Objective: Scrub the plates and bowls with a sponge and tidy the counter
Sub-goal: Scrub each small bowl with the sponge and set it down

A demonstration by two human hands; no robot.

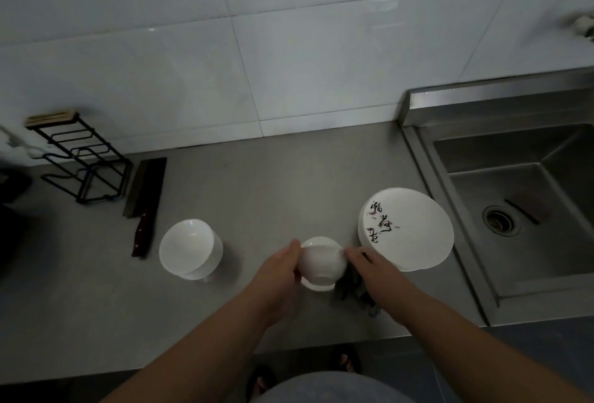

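a white bowl [323,263] is gripped on both sides, by the left hand [279,269] and the right hand [369,266], low in the centre of the frame over the grey counter [289,184]. a dark thing [350,282] is seen under the right hand; whether it is the sponge cannot be told. the task is judged partly done. stacked bowls [189,248] are set at its left, stacked plates [408,229] at its right beside the steel sink [466,152]. a cleaver [144,206] and a wire rack [83,161] are seen at far left, under a white tiled wall [289,49].
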